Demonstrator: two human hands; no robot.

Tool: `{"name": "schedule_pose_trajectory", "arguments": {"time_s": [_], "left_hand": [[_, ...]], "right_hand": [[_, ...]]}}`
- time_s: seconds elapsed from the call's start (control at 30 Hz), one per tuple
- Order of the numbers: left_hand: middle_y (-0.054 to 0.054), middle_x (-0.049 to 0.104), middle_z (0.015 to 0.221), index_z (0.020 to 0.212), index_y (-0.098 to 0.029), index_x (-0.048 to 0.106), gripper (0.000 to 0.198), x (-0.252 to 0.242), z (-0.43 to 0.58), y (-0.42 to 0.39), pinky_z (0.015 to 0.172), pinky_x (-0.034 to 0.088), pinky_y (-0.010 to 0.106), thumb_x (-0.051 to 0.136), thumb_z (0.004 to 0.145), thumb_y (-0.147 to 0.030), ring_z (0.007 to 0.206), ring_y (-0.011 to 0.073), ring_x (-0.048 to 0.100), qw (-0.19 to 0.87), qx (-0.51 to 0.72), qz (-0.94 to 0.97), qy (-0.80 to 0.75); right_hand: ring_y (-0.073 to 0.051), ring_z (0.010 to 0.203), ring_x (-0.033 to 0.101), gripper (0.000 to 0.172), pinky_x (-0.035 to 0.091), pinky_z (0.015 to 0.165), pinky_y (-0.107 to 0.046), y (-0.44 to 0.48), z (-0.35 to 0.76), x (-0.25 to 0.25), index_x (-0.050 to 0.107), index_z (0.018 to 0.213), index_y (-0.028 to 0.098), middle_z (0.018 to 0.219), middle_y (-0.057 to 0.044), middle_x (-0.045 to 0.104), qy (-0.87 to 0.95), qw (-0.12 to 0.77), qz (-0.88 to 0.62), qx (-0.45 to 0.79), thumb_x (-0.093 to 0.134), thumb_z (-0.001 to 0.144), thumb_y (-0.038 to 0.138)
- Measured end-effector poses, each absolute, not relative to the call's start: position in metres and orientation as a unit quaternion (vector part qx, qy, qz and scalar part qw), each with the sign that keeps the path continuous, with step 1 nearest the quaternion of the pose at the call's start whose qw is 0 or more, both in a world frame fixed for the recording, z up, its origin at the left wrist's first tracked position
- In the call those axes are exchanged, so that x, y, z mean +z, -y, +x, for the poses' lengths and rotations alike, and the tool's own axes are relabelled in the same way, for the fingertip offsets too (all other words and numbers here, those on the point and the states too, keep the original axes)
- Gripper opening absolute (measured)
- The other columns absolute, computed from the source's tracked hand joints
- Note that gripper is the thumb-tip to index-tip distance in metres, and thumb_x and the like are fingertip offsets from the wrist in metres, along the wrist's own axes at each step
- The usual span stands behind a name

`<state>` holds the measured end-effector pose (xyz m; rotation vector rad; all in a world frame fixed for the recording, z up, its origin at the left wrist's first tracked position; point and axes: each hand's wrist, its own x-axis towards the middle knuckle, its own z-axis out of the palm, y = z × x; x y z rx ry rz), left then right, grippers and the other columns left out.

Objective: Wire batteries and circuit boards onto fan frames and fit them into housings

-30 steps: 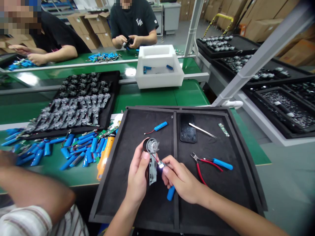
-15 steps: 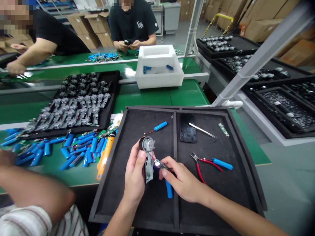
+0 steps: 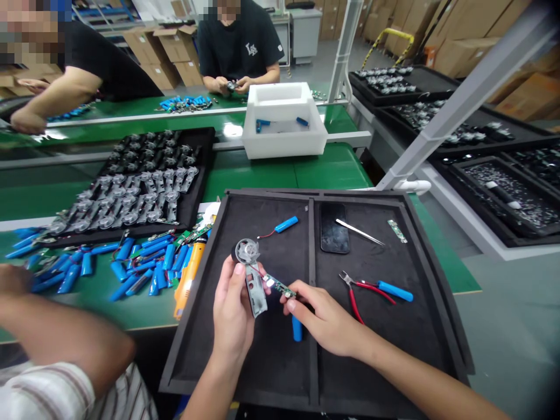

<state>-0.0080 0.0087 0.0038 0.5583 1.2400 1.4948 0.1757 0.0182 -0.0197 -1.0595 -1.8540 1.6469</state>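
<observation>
Left hand (image 3: 233, 315), gripping the grey housing (image 3: 257, 294), shifts toward ten o'clock; right hand (image 3: 321, 318) pinches the circuit board (image 3: 280, 286), more exposed now, presumably easier to handle.

- Bare room ran down the tray's (image 3: 266, 373) left edge, corner to corner.
- The left hand (image 3: 231, 315) and its grey part (image 3: 258, 298) blocked the left half's middle.
- A divider (image 3: 312, 248) stood raised from far edge to near edge.
- Phone (image 3: 333, 236), tweezers (image 3: 361, 232) and pliers (image 3: 350, 283) cluttered the right half.
- The right forearm (image 3: 394, 364) crossed the near edge's right part.
</observation>
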Motion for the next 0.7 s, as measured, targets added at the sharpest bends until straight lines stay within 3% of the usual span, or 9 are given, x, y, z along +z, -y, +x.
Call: {"name": "schedule_pose_trajectory", "arguments": {"time_s": [0.7], "left_hand": [[0.002, 0.068, 0.086, 0.117, -0.021, 0.063, 0.030, 0.0010, -0.0118, -0.0044, 0.061, 0.051, 0.020, 0.066, 0.097, -0.044, 0.067, 0.0119, 0.062, 0.532, 0.618, 0.230, -0.530]], "right_hand": [[-0.012, 0.072, 0.057, 0.032, 0.043, 0.068, -0.024, -0.0161, 0.1776, -0.0242, 0.063, 0.107, 0.021, 0.081, 0.001, 0.067, 0.605, 0.243, -0.391, 0.649, 0.041, 0.112, 0.044]]}}
